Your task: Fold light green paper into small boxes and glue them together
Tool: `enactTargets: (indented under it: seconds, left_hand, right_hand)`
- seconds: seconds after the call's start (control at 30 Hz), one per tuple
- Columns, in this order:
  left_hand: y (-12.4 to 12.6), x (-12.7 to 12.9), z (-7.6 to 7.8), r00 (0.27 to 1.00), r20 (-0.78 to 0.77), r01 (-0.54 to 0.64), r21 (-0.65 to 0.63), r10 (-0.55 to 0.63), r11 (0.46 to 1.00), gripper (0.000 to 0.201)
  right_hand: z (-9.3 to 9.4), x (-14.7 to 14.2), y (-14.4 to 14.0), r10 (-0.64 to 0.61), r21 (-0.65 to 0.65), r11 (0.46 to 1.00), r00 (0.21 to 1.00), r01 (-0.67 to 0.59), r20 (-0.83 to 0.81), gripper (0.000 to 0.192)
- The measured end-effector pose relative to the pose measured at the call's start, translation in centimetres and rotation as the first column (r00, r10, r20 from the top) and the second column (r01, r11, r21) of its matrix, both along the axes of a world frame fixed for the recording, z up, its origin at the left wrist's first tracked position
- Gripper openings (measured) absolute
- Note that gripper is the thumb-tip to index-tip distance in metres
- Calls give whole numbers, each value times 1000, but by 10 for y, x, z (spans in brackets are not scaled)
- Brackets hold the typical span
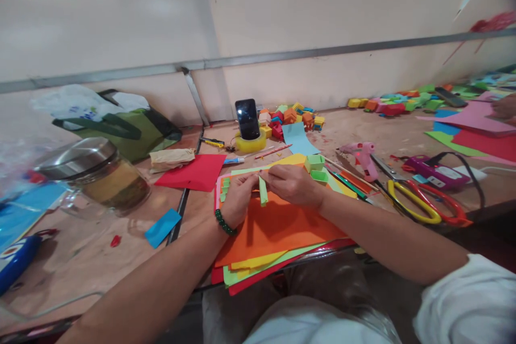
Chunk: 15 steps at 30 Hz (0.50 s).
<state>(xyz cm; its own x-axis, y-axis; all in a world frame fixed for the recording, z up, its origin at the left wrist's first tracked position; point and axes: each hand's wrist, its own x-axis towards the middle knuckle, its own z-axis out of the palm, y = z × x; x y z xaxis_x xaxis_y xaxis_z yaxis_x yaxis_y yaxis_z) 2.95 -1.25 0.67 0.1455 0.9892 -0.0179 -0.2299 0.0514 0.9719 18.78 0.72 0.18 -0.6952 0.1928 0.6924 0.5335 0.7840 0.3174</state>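
Between both hands is a light green folded paper strip (263, 191), hanging over a stack of coloured paper with an orange sheet (278, 228) on top. My left hand (238, 193), with a green bead bracelet at the wrist, pinches the strip's upper left side. My right hand (294, 185) grips the strip from the right, its fingers closed. Small green folded paper pieces (224, 190) lie just left of my left hand. Two green paper boxes (315, 163) sit beyond my right hand at the stack's far corner.
A phone (247, 119) stands in a yellow tape roll (250, 143) behind the stack, near a pile of small paper boxes (290, 116). On the right lie a pink glue gun (365, 158) and scissors (415, 201). A glass jar (115, 185) stands left. Another person's hand (506, 107) shows far right.
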Motion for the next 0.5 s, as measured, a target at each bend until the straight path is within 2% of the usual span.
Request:
enactTargets:
  seconds: [0.13, 0.23, 0.3, 0.37, 0.5]
  left_hand:
    - [0, -1, 0, 1000, 15, -11, -20, 11, 1000, 21]
    - [0, -2, 0, 1000, -13, 29, -4, -29, 1000, 28]
    - [0, -3, 0, 997, -54, 58, 25, -57, 998, 32]
    - [0, -4, 0, 992, -105, 73, 41, -68, 996, 34]
    - [0, -4, -1, 986, -106, 128, -22, -130, 992, 34]
  right_hand:
    - [-3, 0, 2, -44, -85, 995, 999, 44, 0, 29]
    - [-3, 1, 4, 11, -283, 957, 987, -56, -159, 26]
    - [-2, 2, 5, 29, -434, 883, 945, -176, -326, 25]
    - [-1, 2, 8, -41, -574, 778, 890, -257, -455, 22]
    - [-4, 1, 13, -182, -761, 539, 831, -362, -525, 28]
